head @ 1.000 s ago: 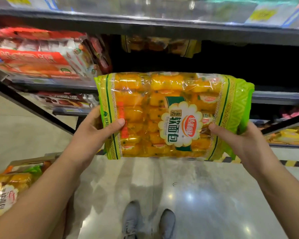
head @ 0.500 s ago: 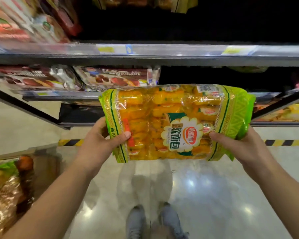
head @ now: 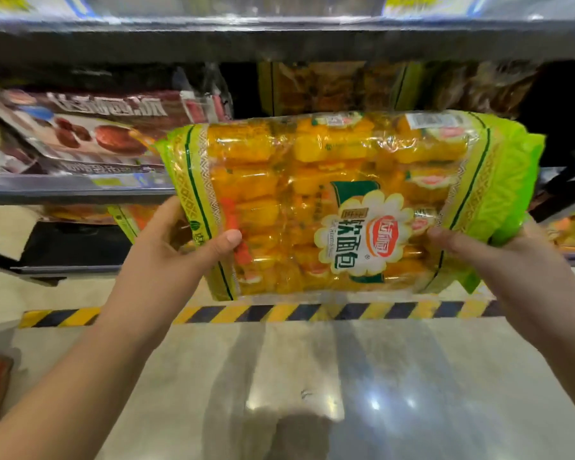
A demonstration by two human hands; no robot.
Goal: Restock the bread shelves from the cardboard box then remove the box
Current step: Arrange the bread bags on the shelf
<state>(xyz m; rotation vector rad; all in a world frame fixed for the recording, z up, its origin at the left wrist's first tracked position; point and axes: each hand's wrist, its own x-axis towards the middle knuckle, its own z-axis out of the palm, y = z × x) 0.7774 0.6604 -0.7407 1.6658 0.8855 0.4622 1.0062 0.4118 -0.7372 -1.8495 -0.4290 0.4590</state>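
Two hands hold one bag of bread [head: 339, 204] between them, its printed face turned toward the camera. The left hand [head: 176, 257] grips the bag's left end, with the thumb pressed on the front over the green-and-yellow border and the fingers wrapped behind, out of sight. The right hand [head: 498, 260] grips the lower right end, with the thumb on the front just beside the flower-shaped label. The crumpled green end of the wrapper bunches up above that hand. The bag is clear plastic packed with small orange-yellow wrapped rolls. It is held roughly level in the air, in front of the shelves. Just beyond the left hand, a shelf rail [head: 63, 190] carries dark red packs [head: 90, 134] lying tilted. Above both hands, behind the bag's top edge, yellow-green packs [head: 339, 88] sit in shadow beneath the upper shelf edge [head: 279, 38]; whether the bag touches them cannot be told. Below both wrists, striped yellow-and-black tape [head: 279, 312] crosses the glossy floor [head: 346, 376].
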